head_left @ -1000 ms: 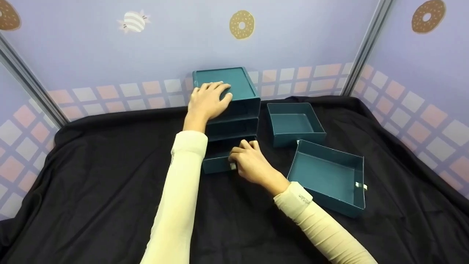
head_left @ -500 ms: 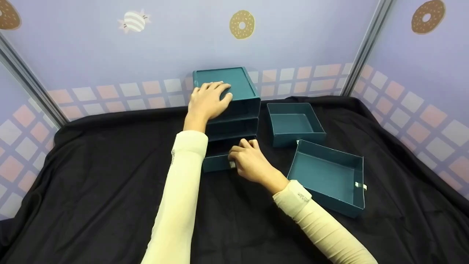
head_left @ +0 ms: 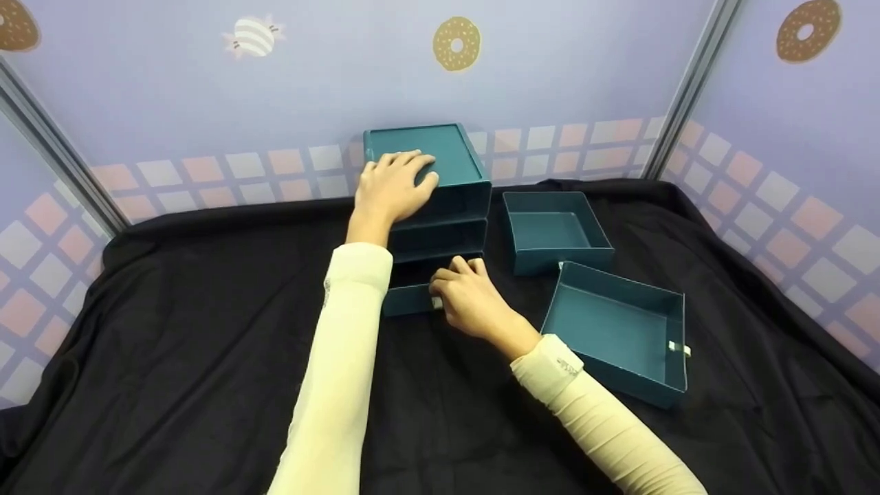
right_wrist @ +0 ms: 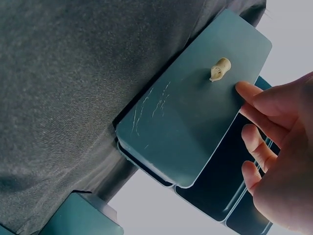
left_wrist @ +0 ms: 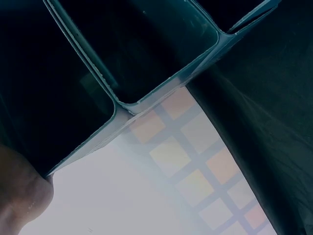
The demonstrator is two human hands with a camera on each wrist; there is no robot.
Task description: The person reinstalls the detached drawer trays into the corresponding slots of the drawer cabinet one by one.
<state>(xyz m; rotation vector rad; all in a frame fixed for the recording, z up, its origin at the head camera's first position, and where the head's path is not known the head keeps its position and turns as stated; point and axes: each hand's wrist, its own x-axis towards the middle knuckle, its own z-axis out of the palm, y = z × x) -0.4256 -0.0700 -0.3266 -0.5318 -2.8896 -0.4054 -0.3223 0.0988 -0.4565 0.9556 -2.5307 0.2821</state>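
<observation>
A teal drawer cabinet (head_left: 436, 155) stands against the back wall, its upper two compartments showing no drawers. On its top, near the front left edge, rests my left hand (head_left: 393, 189) with loosely bent fingers; part of that hand (left_wrist: 24, 193) shows at the cabinet's corner in the left wrist view. Lower down, my right hand (head_left: 471, 295) pinches the front rim of the bottom drawer (head_left: 407, 300). From the right wrist view, the thumb lies on the drawer's front, beside a small pale pull tab (right_wrist: 220, 69), and a finger reaches behind the rim.
Two loose teal drawers lie right of the cabinet: a farther one (head_left: 550, 230) and a nearer one (head_left: 612, 323) with a pale tab on its right side. Black cloth (head_left: 206, 344) covers the table. Patterned walls (head_left: 330, 89) enclose the back and sides.
The bottom drawer has slid slightly inward, towards the cabinet, and my right hand has moved with it. My left hand has stayed on the cabinet top.
</observation>
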